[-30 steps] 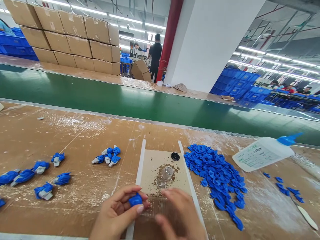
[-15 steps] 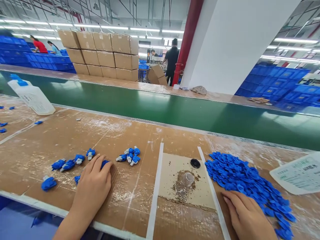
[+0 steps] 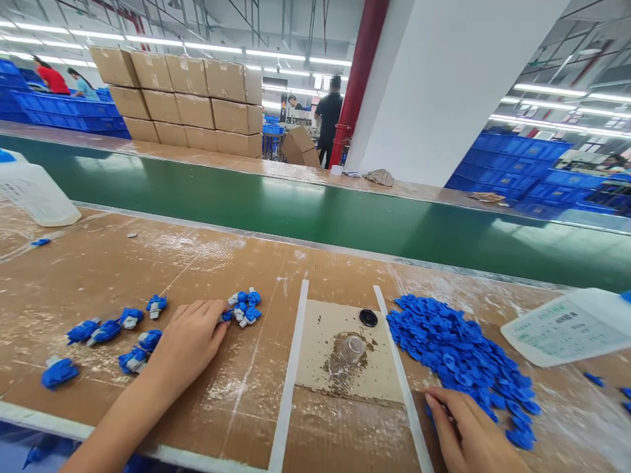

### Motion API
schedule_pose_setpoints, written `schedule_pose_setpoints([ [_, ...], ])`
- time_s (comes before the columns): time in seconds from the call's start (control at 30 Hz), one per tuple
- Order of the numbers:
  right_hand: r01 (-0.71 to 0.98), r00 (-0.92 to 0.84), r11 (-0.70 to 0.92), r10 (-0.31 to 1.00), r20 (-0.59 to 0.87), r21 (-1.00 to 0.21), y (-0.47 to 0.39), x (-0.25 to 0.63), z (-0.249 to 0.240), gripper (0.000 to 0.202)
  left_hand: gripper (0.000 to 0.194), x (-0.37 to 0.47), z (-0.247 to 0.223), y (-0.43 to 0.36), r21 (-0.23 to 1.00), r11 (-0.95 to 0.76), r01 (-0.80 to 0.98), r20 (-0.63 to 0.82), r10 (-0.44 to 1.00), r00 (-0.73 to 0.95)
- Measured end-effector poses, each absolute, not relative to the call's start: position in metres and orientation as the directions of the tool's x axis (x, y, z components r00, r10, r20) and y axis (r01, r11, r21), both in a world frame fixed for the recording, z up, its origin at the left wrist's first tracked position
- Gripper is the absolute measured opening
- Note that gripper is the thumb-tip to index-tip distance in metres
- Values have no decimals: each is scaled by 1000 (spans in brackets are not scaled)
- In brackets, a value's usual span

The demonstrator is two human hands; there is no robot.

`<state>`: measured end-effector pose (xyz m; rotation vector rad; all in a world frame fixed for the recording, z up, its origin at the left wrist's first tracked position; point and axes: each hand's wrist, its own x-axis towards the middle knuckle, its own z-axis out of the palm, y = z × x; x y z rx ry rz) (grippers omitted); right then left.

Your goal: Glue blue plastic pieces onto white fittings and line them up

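Note:
My left hand [image 3: 190, 338] reaches over the left part of the table, its curled fingertips on a blue piece at the edge of a small cluster of blue-and-grey parts [image 3: 246, 307]. Several more such parts [image 3: 104, 332] lie left of that wrist. My right hand [image 3: 466, 427] is at the lower right, thumb and forefinger pinched together, with a bit of blue showing at the fingertips. Just beyond it spreads a large pile of flat blue pieces [image 3: 458, 348]. Between the hands, a small clear cup [image 3: 352, 350] stands on a wet beige board [image 3: 315, 328], near a black round cap [image 3: 368, 318].
White tape strips [image 3: 290, 374] flank the board. One white bottle [image 3: 37, 194] lies tilted at the left, another [image 3: 566, 326] at the right. Behind the table runs a green conveyor belt [image 3: 236, 197]. Cartons, blue crates and several people are farther back.
My left hand has moved right to the small cluster, uncovering parts behind it. My right thumb and forefinger have closed into a pinch beside the pile. The whole view has shifted slightly.

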<state>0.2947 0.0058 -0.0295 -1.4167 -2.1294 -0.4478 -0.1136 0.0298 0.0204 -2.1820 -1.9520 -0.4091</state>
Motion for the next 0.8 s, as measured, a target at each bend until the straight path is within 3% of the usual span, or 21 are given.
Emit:
schedule_pose_setpoints([
  [0.13,941,-216,329,764,609,-79,-2,293,-23,35,28,-116,26,21,127,-101,987,412,910,40],
  [0.23,896,-287,433,733,617,-98,-8,303,-23,27,44,-106,35,8,369,-35,929,429,893,-137],
  [0.33,810,-442,583,678,587,-63,-10,315,-25,24,40,-79,36,-8,707,-28,706,289,924,-252],
  [0.43,759,-541,651,647,537,-19,-9,323,-28,30,30,-39,26,-22,957,45,287,22,973,-228],
  [0.5,745,-578,667,639,508,10,-9,326,-29,32,26,-16,18,-27,993,117,22,-112,980,-163],
  [0.57,726,-614,687,635,470,20,-9,329,-28,36,27,-1,14,-28,979,155,-135,-171,978,-117],
  [0.73,674,-688,738,608,395,38,-10,336,-27,60,30,1,12,-25,963,202,-178,-226,966,-124],
  [0.8,667,-695,743,593,406,57,-11,336,-25,59,34,-3,11,-25,957,206,-206,-236,963,-132],
])
